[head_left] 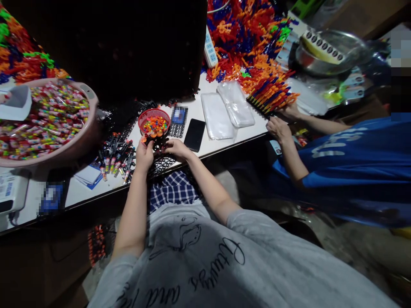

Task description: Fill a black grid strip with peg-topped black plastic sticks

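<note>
Black plastic rack (162, 160) at the table edge — left hand (144, 155) and right hand (176, 148) both clamped on it.

A black phone (194, 134) lies on the white table (224, 143). Just right of it are clear plastic bags (227, 109); far left, a pink basin (48, 122) of wrapped sweets.

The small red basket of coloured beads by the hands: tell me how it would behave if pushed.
The small red basket looks like thin mesh plastic, so probably light and slightly flexible. It sits low and wide, so it should slide rather than tip. The loose coloured beads heaped inside could roll or spill if jolted.
</note>
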{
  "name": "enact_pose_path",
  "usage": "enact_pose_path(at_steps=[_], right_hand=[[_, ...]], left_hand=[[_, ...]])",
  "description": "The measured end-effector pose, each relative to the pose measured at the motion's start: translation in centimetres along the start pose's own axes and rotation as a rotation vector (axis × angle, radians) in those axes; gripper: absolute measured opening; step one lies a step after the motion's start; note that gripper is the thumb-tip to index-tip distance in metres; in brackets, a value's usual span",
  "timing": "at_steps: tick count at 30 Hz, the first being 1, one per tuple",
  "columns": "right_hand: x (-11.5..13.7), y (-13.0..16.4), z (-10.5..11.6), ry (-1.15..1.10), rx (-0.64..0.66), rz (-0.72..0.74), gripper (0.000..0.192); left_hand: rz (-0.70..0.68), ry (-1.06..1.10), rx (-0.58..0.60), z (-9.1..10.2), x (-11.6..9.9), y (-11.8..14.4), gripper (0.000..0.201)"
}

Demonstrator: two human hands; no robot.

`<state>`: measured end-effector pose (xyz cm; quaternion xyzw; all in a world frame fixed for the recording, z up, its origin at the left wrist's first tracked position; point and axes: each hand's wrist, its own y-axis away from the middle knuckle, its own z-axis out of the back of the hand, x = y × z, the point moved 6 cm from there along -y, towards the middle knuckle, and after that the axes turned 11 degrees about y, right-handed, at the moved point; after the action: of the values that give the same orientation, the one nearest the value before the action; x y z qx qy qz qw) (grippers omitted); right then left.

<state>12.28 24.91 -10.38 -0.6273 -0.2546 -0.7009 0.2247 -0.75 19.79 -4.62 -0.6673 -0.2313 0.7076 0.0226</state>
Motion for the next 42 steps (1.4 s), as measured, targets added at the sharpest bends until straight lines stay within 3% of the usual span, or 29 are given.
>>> enact_pose_path(at_steps=[12,15,22,39,42], right_hand=[[-0.3,0.1,0.4,0.05,-0.1,-0.01,0.022],[-0.2,0.3,0.4,0.071,-0.096,-0.016,0.023],[-0.2,0.7,0.8,0.006,-0.081,-0.01,0.021],[-1.5,0.5,1.3,-0.061,-0.091,-0.022,0.018],[-1.4,0.5,1.2,-0.05,-0.077,-0.018,0.024]], left_hand=[[-0.008,0.023,0.058,-0.7,-0.3,0.2,0.054],[0.008,-0.002,0.059,-0.9,-0.1,0.1,0.059],[-0.024,-0.03,-0.034,-0.6,0.2,0.1,0.049],[0.031,0.018,-0.001,-0.7,0.9,0.2,0.054],[0.021,0.025,0.013,-1.1,0.1,0.0,0.056]])
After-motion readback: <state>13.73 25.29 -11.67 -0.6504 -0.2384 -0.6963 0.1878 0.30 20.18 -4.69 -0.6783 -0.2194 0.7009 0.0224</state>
